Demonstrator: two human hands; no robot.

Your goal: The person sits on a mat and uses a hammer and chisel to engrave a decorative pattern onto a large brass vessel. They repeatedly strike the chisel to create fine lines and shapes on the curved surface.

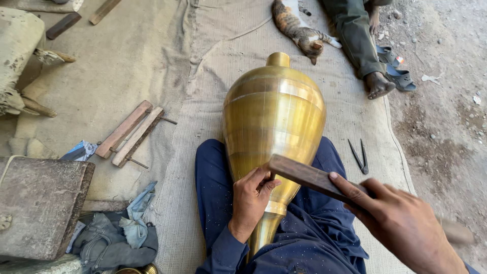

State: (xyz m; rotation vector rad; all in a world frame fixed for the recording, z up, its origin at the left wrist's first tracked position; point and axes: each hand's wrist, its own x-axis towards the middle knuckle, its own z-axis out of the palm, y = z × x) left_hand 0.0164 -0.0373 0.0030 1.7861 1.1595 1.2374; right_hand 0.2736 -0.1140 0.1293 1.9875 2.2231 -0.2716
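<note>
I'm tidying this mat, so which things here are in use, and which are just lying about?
In use: brass vase, dark flat bar, left hand, right hand.
Lying about: pointed metal tool, wooden strips, crumpled cloth, sandals, cat.

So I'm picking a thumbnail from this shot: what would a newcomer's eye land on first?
The large shiny brass vase lying across the seated person's blue-trousered lap dominates the centre. The left hand steadies its narrow end while the right hand presses a dark wooden bar against it. At top, a calico cat sprawls on the burlap mat.
</note>
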